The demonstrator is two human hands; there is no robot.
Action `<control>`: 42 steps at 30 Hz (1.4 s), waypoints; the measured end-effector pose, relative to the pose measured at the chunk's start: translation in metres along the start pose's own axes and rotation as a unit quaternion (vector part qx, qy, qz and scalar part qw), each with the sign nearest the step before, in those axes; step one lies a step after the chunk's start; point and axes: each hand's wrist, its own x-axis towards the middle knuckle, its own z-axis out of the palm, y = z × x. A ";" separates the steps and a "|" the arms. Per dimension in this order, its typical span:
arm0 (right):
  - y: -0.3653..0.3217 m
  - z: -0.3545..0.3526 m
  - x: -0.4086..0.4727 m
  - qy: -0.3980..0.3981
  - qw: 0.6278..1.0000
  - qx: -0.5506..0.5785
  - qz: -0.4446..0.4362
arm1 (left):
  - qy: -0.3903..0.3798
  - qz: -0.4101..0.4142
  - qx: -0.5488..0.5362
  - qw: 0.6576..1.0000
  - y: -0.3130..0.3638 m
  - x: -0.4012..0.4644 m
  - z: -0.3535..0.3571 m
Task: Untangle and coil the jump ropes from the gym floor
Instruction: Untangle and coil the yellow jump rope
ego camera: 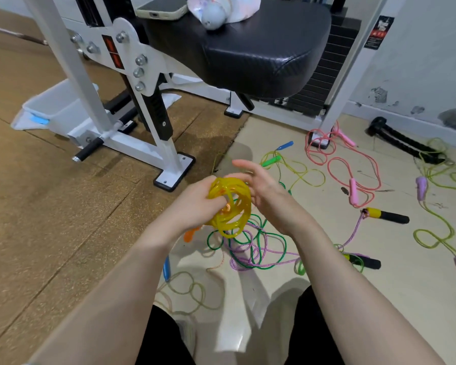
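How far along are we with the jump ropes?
Early. Nothing coiled shows set aside. In hand: the left hand grips a yellow rope wound into a coil, the right hand open beside it. Left on the floor: the pink rope, the tangled green rope and lilac rope, and the light-green ropes with purple handles.

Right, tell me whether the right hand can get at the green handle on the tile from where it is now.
Probably yes. The right hand is open beside the yellow coil that the left hand grips, and the green handle lies on bare tile just beyond its fingers, nothing between them. Only thin yellow-green rope trails off the handle.
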 end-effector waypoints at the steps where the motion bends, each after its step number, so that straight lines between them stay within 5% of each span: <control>1: -0.001 0.002 0.001 -0.003 0.999 -0.047 -0.003 | -0.025 0.002 -0.019 1.000 -0.001 0.000 0.001; 6: 0.007 0.011 -0.005 0.038 0.999 0.010 0.017 | -0.093 0.030 -0.068 0.993 -0.005 -0.002 -0.003; 11: 0.021 0.009 -0.004 0.043 0.997 0.061 0.033 | -0.039 0.035 -0.053 0.997 0.007 -0.006 0.001; 17: 0.039 0.020 -0.017 0.079 0.950 0.283 0.111 | -0.093 -0.004 -0.209 0.973 0.010 -0.012 0.009; 22: 0.057 0.000 -0.012 0.201 0.922 0.272 0.188 | -0.109 -0.014 -0.201 0.973 0.024 -0.014 0.035; 26: 0.066 -0.027 -0.021 0.253 0.938 0.159 0.178 | -0.072 0.030 -0.095 0.992 0.030 -0.008 0.040; 30: 0.011 -0.055 -0.030 0.158 0.981 0.080 0.081 | -0.063 0.055 -0.019 0.996 0.040 -0.006 0.039; 32: -0.024 -0.060 -0.036 0.074 0.995 -0.065 0.003 | -0.058 0.095 -0.007 0.994 0.054 -0.008 0.042; 35: -0.063 -0.060 -0.042 0.014 0.961 -0.273 -0.045 | -0.062 0.141 -0.015 0.988 0.090 -0.004 0.037; 42: -0.119 -0.119 -0.064 0.063 0.998 -0.004 -0.011 | -0.137 0.148 -0.105 0.974 0.178 0.023 0.034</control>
